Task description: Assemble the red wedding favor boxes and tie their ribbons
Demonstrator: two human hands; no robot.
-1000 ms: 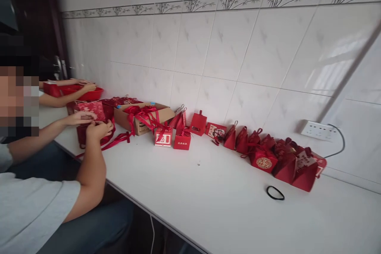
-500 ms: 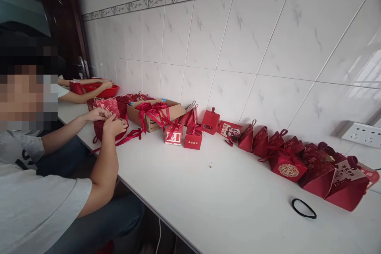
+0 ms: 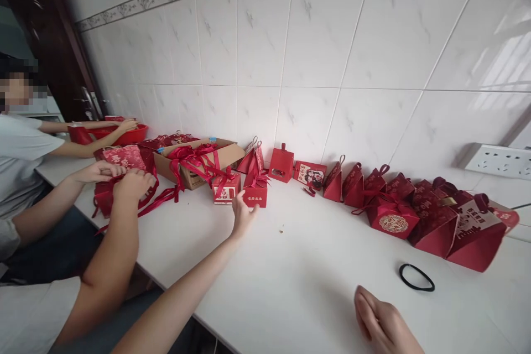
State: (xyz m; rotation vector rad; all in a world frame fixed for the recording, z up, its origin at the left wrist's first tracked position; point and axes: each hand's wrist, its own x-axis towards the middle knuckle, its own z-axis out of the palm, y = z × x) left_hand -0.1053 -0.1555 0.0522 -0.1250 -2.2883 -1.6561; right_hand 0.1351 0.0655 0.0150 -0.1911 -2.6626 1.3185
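Note:
My left hand (image 3: 243, 214) reaches far out over the white table (image 3: 298, 265), fingers stretched, their tips touching the lower front of a small red gift box with a ribbon bow (image 3: 255, 194). A second small red box with a white label (image 3: 225, 190) stands just left of it. At the bottom edge of the view, my right hand (image 3: 379, 323) lies low on the table with its fingers extended together and nothing in it. A black hair tie (image 3: 416, 277) lies on the table beyond my right hand.
A row of red pyramid gift bags (image 3: 394, 215) lines the tiled wall on the right. A cardboard box of red ribbons (image 3: 194, 160) sits at the left. A co-worker's hands (image 3: 124, 180) work on a red bag; another person farther left reaches into a red basin (image 3: 124, 134). A wall socket (image 3: 495, 161) is at right.
Both my hands have come into view: the left reached out to the small red box, the right appeared at the bottom. The view swung slightly left and down.

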